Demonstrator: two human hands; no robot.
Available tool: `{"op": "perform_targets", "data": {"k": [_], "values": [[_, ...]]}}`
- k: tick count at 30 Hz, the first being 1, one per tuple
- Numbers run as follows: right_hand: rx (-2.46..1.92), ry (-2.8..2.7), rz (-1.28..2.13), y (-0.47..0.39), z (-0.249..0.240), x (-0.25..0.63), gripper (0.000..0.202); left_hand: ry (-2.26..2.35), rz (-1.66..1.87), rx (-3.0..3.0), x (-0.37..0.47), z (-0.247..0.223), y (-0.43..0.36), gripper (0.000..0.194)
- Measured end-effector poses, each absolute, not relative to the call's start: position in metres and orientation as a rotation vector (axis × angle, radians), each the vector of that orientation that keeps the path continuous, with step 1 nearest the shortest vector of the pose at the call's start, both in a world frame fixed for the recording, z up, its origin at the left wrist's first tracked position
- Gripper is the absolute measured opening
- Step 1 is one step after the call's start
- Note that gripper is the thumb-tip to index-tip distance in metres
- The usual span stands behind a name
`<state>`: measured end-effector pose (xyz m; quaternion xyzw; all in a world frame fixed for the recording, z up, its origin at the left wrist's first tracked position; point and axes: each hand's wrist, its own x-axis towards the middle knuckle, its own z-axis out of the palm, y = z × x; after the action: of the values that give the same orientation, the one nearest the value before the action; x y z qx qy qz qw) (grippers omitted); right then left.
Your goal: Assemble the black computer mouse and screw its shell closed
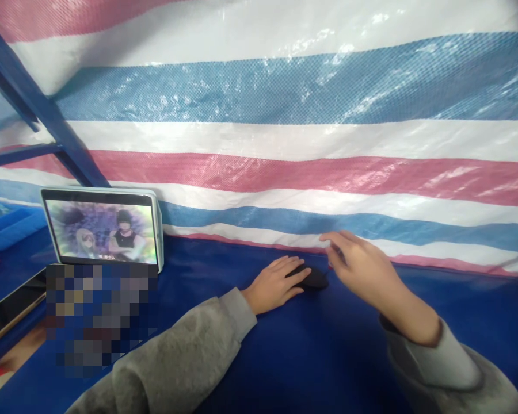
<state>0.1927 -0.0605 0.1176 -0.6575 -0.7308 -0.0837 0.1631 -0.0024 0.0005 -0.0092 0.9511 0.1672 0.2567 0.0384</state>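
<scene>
In the head view, my left hand (275, 286) lies flat with its fingers spread, and the fingertips rest on the left part of a black rounded object (315, 279) that looks like a computer mouse. Just to the right of that object, my right hand (359, 263) is raised over the blue surface (293, 362). Its fingers are loosely bent, with a gap between them, and nothing shows in it. Both wrists come out of grey sleeves.
At the left a device (106, 230) stands upright with a lit screen. Beside it lie a dark phone-like slab (15, 305) and a pixelated area. Blue trays (15, 230) and a blue metal frame (34, 92) are farther left. A striped plastic sheet (259, 92) hangs behind.
</scene>
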Motion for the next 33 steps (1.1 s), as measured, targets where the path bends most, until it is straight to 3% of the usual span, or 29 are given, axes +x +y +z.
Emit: {"op": "perform_targets", "data": {"k": [23,27,33], "values": [[-1.936,-2.054,-0.324,-0.0603,0.1148,0.1900,0.040,0.511,0.787,2.921,-0.0023,-0.0050,-0.0007,0.045],[-1.950,-2.056,-0.312,-0.0600,0.1142,0.1891,0.030,0.513,0.774,2.913,-0.0022,-0.0061,-0.0008,0.046],[-1.938,-2.034,-0.260,-0.0595,0.1143,0.1896,0.032,0.511,0.774,2.916,-0.0023,-0.0080,0.0000,0.046]]}}
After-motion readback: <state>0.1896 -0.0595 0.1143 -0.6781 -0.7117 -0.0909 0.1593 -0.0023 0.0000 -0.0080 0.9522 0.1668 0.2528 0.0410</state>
